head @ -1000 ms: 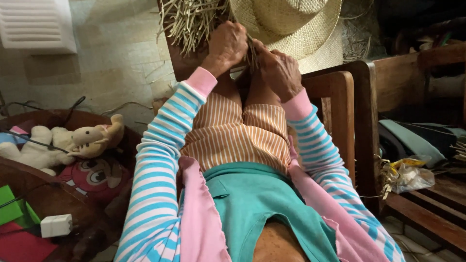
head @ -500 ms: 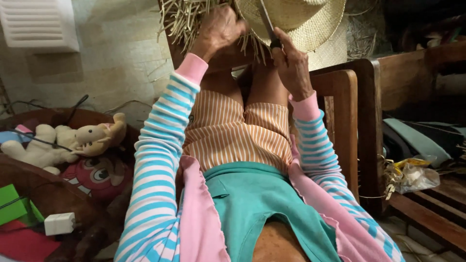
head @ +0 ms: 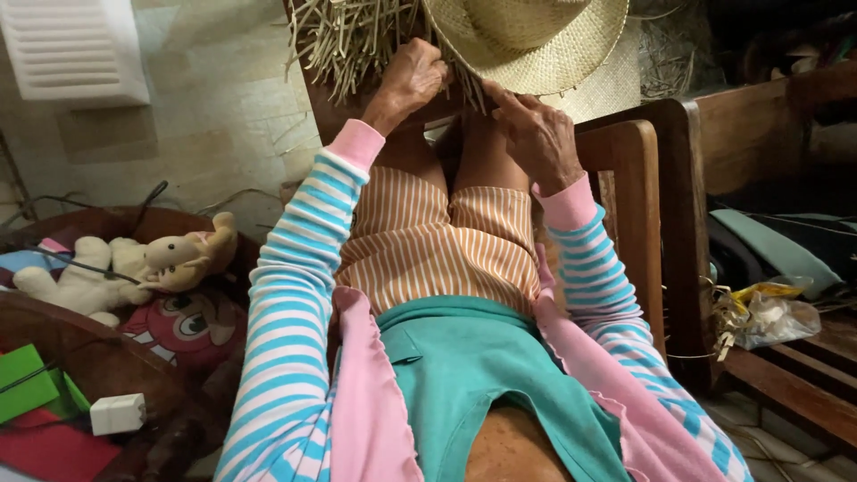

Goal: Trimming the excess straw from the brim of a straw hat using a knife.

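To my left a cream plush toy (head: 116, 272), small white plastic box (head: 117, 413), green paper sheet (head: 27, 382), to my right a crumpled clear plastic bag (head: 772, 317), dark wooden chair (head: 638, 205) beneath me

A second earlier both hands had been bunched together at the knees, fingers working close against each other under the straw hat (head: 527, 40). Then they drew apart. The left hand (head: 412, 80) moved up and leftward into the loose straw ends (head: 357, 45) beside the brim and closed there. The right hand (head: 536, 134), which half a second earlier had been lifted against the brim with a thin strand rising from it, came down and rested lower, its forefinger pointing up at the brim's edge. The hat itself had shifted further into view, its crown now showing.
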